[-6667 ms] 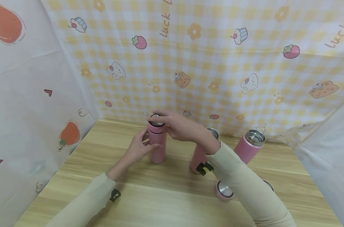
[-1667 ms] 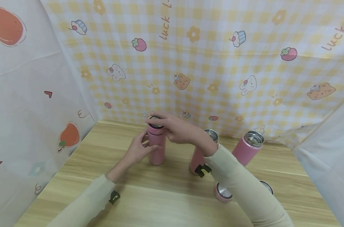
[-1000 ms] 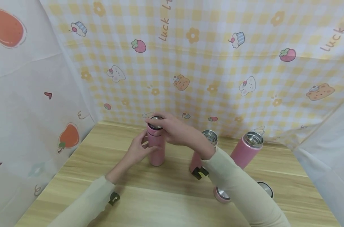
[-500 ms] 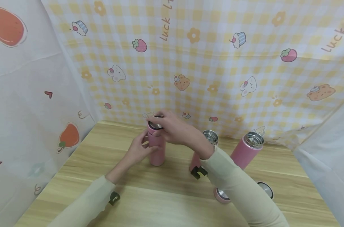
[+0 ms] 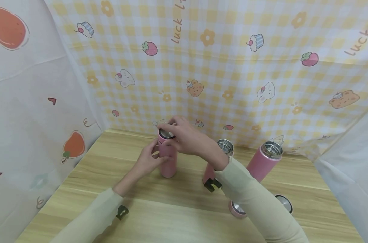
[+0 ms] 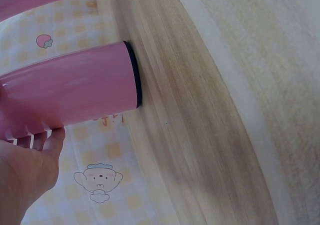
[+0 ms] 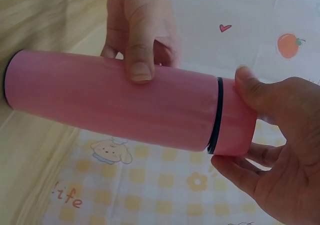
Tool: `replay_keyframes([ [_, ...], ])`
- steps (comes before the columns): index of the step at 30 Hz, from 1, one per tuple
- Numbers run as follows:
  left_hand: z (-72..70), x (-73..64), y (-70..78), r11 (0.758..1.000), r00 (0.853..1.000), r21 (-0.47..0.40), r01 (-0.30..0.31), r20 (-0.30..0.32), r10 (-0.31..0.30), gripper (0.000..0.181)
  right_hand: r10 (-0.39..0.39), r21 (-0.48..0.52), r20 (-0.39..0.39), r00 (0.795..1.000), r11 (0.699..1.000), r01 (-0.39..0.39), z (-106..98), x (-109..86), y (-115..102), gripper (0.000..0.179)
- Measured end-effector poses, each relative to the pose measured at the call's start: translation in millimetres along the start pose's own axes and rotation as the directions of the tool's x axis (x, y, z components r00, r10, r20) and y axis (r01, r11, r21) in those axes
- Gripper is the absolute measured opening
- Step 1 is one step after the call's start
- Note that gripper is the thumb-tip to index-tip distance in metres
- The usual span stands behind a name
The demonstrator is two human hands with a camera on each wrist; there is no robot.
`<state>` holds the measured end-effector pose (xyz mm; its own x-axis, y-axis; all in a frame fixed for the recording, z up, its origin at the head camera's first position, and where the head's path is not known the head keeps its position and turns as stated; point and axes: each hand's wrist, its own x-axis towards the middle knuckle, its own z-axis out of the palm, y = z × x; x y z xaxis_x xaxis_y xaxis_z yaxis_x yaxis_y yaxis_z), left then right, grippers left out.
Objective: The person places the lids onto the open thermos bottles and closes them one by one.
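A pink thermos bottle (image 5: 168,168) stands upright on the wooden table at the left. My left hand (image 5: 147,159) grips its body from the left, thumb across the front; the right wrist view shows that thumb (image 7: 140,60) flat on the pink wall. On top sits a pink lid (image 7: 236,120) with a silvery top, and a dark ring shows between lid and body. My right hand (image 5: 188,138) holds this lid from above and the right, thumb on one side and fingers on the other. In the left wrist view, the bottle's dark base (image 6: 134,75) meets the table.
Two more pink bottles, a middle one (image 5: 209,172) and a right one (image 5: 262,165), stand with uncovered steel mouths. Two loose lids, one pink-sided (image 5: 236,209) and one silvery-topped (image 5: 285,203), lie near my right sleeve (image 5: 256,195). A checked cloth (image 5: 220,71) hangs behind the table.
My right hand's fingers have shifted round the lid, and its wrist has moved slightly left and down. The left hand keeps its grip on the bottle, which stays in place.
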<state>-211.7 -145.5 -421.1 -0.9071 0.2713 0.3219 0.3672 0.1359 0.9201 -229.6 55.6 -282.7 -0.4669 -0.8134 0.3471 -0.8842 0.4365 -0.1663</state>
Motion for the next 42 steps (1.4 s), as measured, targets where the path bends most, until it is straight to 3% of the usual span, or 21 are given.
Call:
replay_keyframes([
  [10, -1.0, -0.5, -1.1, 1.0, 1.0, -0.013, -0.008, 0.006, 0.008, 0.077, -0.106, 0.033, -0.009, 0.994, 0.994, 0.106, 4, -2.5, 8, 0.051],
  [14, -0.4, 0.8, -1.3, 1.0, 1.0, -0.022, -0.022, 0.016, 0.022, 0.078, -0.105, 0.064, 0.062, 0.993, 0.993, 0.101, -1, 0.0, 8, 0.05],
  [19, 0.6, 1.0, -1.0, 0.999, 0.999, -0.021, -0.034, 0.017, 0.034, 0.077, -0.076, 0.105, 0.186, 0.98, 0.993, 0.057, -10, 1.8, 8, 0.062],
  [24, 0.6, 0.3, -1.0, 0.999, 0.999, -0.009, -0.03, 0.014, 0.03, 0.077, -0.076, 0.16, 0.246, 0.966, 0.986, 0.037, -14, 2.7, 9, 0.067],
  [42, 1.6, 0.0, -1.0, 1.0, 1.0, 0.001, -0.019, -0.003, 0.019, 0.079, -0.12, 0.205, 0.2, 0.972, 0.976, 0.078, -10, 2.1, 10, 0.068],
])
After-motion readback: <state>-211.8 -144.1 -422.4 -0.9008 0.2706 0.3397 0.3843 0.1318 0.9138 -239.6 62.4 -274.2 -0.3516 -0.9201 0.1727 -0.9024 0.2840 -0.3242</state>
